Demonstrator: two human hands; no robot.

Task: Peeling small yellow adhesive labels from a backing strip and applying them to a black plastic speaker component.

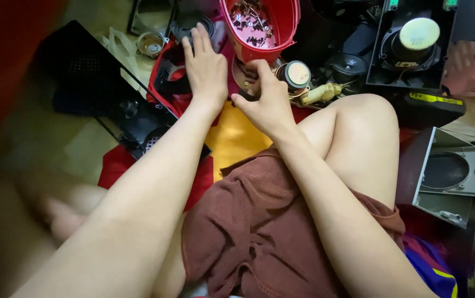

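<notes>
Your left hand [205, 67] is lying flat and wide open on the red-and-black casing [167, 77], steadying it. Your right hand [265, 102] is pinching a small dark part [247, 95], at 6 o'clock from the red bowl [281, 25] holding the screws [251, 21].

Red bucket [265, 27] cut off at top; left edge blurred.
</notes>
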